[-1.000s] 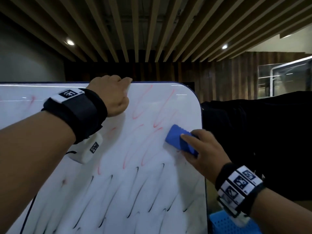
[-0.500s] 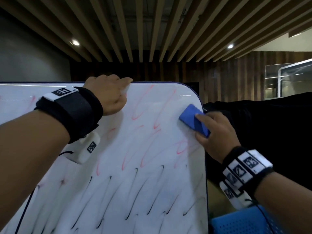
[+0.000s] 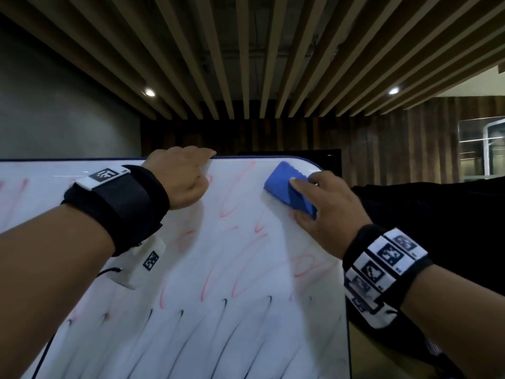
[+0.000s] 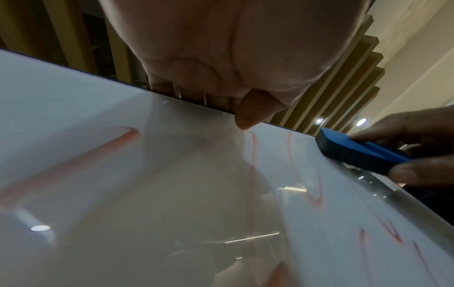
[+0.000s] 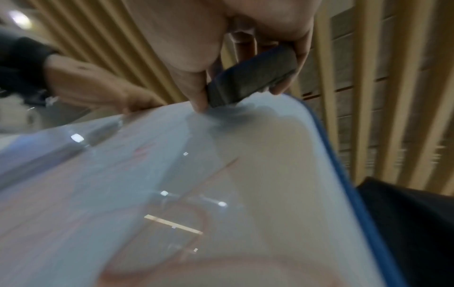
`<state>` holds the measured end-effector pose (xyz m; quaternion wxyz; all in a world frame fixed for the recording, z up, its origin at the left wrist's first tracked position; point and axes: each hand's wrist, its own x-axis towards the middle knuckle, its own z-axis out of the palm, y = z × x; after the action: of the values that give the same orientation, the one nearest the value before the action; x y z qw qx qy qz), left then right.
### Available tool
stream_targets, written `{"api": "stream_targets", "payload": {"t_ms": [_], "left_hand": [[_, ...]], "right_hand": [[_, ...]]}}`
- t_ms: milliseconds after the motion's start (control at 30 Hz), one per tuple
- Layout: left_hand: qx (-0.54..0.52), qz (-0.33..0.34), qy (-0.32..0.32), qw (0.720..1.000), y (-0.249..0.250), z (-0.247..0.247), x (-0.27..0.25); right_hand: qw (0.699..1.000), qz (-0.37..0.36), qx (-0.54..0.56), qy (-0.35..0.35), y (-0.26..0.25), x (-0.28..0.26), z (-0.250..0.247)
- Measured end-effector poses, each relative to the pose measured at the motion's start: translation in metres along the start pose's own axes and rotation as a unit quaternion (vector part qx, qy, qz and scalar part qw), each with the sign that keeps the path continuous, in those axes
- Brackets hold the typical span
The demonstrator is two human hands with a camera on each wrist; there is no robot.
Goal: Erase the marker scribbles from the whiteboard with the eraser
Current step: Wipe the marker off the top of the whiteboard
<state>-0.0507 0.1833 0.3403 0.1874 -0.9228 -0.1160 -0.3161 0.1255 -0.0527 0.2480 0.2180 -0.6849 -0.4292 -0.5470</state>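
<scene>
The whiteboard (image 3: 246, 269) (image 4: 123, 194) (image 5: 245, 174) carries faded red scribbles (image 3: 226, 212) across its upper part and black strokes (image 3: 224, 337) lower down. My right hand (image 3: 322, 212) grips the blue eraser (image 3: 287, 187) (image 4: 356, 153) (image 5: 248, 81) flat against the board at its top right corner, thumb on one side and fingers on the other. My left hand (image 3: 183, 179) (image 4: 233, 58) holds the board's top edge, fingers curled over it and the thumb tip on the front face.
A black cloth-covered object (image 3: 437, 228) stands just right of the board. The board's blue-trimmed right edge (image 3: 346, 310) (image 5: 343, 174) runs close to my right wrist. A wooden slat ceiling (image 3: 246, 50) and a dark wood wall (image 3: 382, 132) lie behind.
My right hand has slid the eraser up the board's right side, from mid-height to the top right corner. The left hand stays on the top edge.
</scene>
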Motion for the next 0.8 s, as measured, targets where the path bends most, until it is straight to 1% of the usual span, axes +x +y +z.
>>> {"api": "stream_targets", "payload": {"t_ms": [67,100,133,167,233,267,300,333,367,433,467,500,533,600,633,667,700,733,800], "left_hand": [[-0.009,-0.009,0.000,1.000,0.001,-0.001,-0.001],[-0.011,-0.013,0.000,1.000,0.001,-0.002,-0.001],[-0.012,-0.015,0.000,1.000,0.000,-0.002,-0.002],[-0.012,-0.014,-0.002,1.000,0.000,-0.001,-0.003],[-0.015,-0.016,0.003,1.000,0.000,0.000,-0.004],[-0.017,-0.018,0.007,1.000,0.000,0.000,-0.004],[-0.016,-0.020,0.012,1.000,0.001,0.000,-0.003],[-0.014,-0.023,0.017,1.000,0.001,0.000,-0.002],[-0.011,-0.027,0.020,0.999,0.001,0.000,-0.003],[0.003,-0.035,0.026,0.999,0.000,0.001,-0.003],[0.012,-0.039,0.026,0.999,0.000,0.002,-0.003],[0.019,-0.043,0.026,0.999,0.000,0.002,-0.004],[0.023,-0.045,0.026,0.998,-0.001,0.003,-0.005],[0.011,-0.044,0.031,0.998,-0.001,0.003,-0.006],[0.005,-0.043,0.033,0.999,0.000,0.003,-0.006],[0.001,-0.041,0.034,0.999,0.000,0.003,-0.005],[-0.004,-0.042,0.033,0.999,-0.001,0.002,-0.005],[-0.010,-0.042,0.031,0.999,-0.002,0.002,-0.005],[-0.017,-0.037,0.030,0.999,-0.008,0.002,-0.006]], "right_hand": [[0.995,-0.082,-0.003,-0.058,-0.011,-0.023,0.005],[0.992,-0.104,-0.004,-0.071,-0.010,-0.034,0.003],[0.992,-0.108,-0.005,-0.058,-0.004,-0.039,0.000],[0.996,-0.089,-0.010,-0.024,0.005,-0.038,-0.003],[0.999,0.000,-0.023,0.045,0.018,-0.018,-0.009],[0.997,0.038,-0.027,0.058,0.018,-0.005,-0.011],[0.997,0.046,-0.024,0.057,0.013,0.004,-0.010],[0.998,0.018,-0.015,0.050,0.003,0.007,-0.005],[0.999,-0.031,-0.007,0.028,-0.008,0.003,0.002],[0.988,-0.138,-0.004,-0.061,-0.023,-0.027,0.014],[0.982,-0.167,-0.010,-0.092,-0.023,-0.042,0.014],[0.980,-0.175,-0.015,-0.092,-0.018,-0.050,0.012],[0.985,-0.156,-0.019,-0.071,-0.010,-0.049,0.009],[0.998,-0.047,-0.033,-0.001,0.006,-0.030,0.002],[0.999,-0.002,-0.041,0.018,0.008,-0.020,0.000],[0.999,0.008,-0.041,0.023,0.004,-0.016,0.002],[0.999,-0.018,-0.033,0.013,-0.005,-0.020,0.005],[0.998,-0.063,-0.024,-0.011,-0.013,-0.030,0.009],[0.984,-0.156,-0.036,-0.076,-0.024,-0.056,0.011]]}}
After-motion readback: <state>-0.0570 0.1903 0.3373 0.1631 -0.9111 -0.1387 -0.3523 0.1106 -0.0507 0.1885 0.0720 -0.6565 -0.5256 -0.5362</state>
